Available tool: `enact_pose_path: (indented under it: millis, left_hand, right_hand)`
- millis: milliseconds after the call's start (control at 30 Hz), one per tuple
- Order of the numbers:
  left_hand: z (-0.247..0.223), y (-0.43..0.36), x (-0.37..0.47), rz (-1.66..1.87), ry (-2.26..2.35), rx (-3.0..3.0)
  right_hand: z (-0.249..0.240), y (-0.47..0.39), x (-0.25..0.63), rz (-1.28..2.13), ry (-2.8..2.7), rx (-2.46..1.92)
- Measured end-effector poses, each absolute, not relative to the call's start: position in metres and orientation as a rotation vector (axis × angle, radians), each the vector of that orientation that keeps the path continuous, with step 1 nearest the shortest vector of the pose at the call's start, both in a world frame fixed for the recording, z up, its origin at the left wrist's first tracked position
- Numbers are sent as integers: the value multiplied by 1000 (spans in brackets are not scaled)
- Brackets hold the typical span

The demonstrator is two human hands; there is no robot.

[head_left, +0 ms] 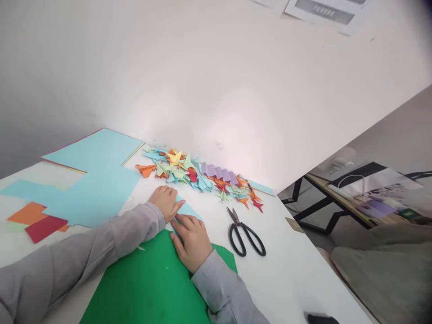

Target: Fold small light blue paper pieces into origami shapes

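A small piece of light-blue paper (189, 209) lies on the white table at the far edge of a green sheet (148, 279). My left hand (164, 202) bends over its left side, with the thumb stretched across it. From the near right, my right hand (193, 240) holds the same paper down, fingers close together and thumb on the near side. Both hands cover much of the paper, so its folds are partly hidden. Black-handled scissors (239, 225) rest with blades slightly apart, right of my right hand.
A heap of folded paper shapes (175, 157) lies along the wall, with a pleated purple strip (219, 173). On the left are blue sheets (97, 193), a paper stack (97, 148), an orange piece (27, 213) and a red piece (45, 228). A dark object (320, 318) sits at the near edge.
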State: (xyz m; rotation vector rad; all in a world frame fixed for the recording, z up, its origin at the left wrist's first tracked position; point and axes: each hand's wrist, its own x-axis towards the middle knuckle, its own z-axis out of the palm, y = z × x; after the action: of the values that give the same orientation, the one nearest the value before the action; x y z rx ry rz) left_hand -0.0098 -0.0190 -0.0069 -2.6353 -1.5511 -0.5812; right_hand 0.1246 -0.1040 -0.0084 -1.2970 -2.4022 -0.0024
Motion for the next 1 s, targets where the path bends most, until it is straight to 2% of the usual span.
enact_pose_path:
  millis: [400, 567, 700, 833, 900, 1000]
  left_hand:
    - [-9, -18, -15, -598, -1498, -2581]
    - [-5, -20, -18, -1016, -1507, -2488]
    - [-1, -32, -13, -1388, -1552, -2760]
    - [0, -47, -3, -1405, -1500, -3182]
    - [2, -50, -2, -1422, -1481, -3232]
    - [4, -45, -5, -1656, -1584, -3140]
  right_hand:
    - [-13, -99, 142, -414, -2378, -1054]
    - [-19, -93, 148, -572, -2205, -1162]
    - [-20, -87, 152, -569, -1993, -1272]
    - [-17, -91, 147, -518, -1905, -1223]
    - [-13, -97, 143, -412, -1944, -1126]
    - [-5, -104, 141, -245, -1911, -1090]
